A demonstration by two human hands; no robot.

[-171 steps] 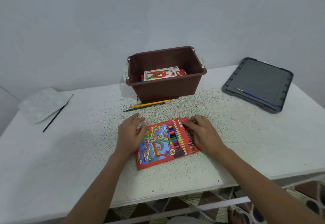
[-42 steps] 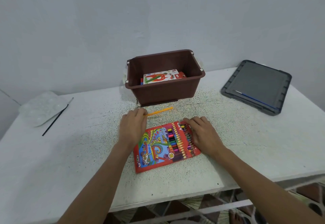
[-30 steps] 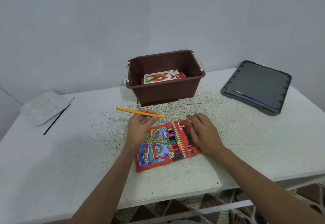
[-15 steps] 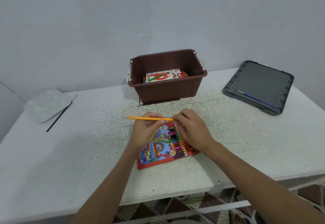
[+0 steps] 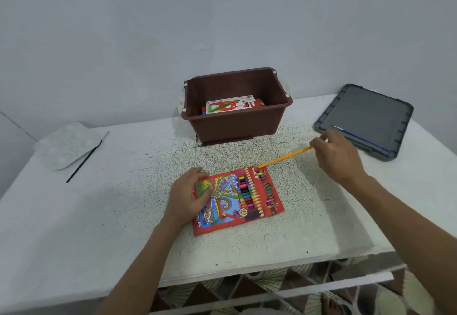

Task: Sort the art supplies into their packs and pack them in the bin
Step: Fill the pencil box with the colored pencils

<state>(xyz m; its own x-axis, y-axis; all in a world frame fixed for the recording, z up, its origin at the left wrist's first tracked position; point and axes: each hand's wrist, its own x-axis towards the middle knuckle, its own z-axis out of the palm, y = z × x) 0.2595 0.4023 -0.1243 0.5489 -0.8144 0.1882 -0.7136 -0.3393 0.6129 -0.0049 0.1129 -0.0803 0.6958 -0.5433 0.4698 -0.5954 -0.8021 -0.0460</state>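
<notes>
Head cam: the orange pencil (image 5: 284, 157) has swapped hands since half a second ago. The right hand (image 5: 338, 158) now pinches its back end, with the tip poking at the top right corner of the red pencil pack (image 5: 237, 198), which lies flat on the desk (image 5: 99, 215). The left hand (image 5: 188, 196) has let go and rests loose-fingered on the pack's left side. The brown bin (image 5: 237, 126) sits behind, with one box (image 5: 230, 105) inside.
</notes>
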